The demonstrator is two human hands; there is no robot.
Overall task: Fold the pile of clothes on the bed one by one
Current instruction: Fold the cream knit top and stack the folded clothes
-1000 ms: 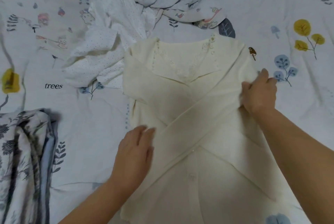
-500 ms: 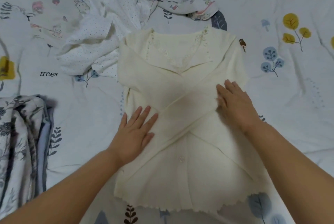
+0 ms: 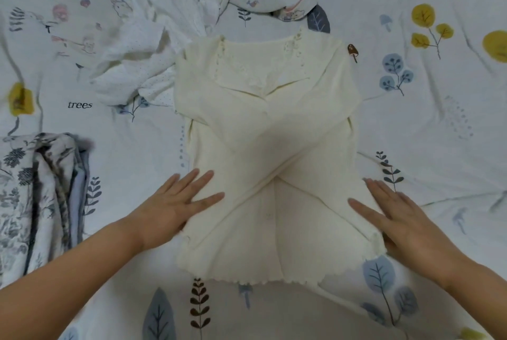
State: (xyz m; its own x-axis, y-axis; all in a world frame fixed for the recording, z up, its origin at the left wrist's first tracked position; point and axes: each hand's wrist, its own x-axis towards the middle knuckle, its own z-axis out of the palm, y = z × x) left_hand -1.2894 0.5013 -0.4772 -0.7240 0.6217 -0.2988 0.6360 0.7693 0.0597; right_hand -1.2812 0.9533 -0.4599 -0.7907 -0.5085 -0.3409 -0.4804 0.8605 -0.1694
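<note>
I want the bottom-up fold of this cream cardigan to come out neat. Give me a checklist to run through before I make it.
1. Sleeves crossed over the front of the cream cardigan: ok.
2. Left hand flat on the left edge, fingers straight: ok.
3. Right hand flat on the right edge: ok.
4. Scalloped hem lying even: not ok, the right corner ruffles up by the right hand.
5. Collar flat at the top: ok.
6. Unfolded white dotted garment clear of the cardigan: not ok, it touches the left shoulder.
</note>
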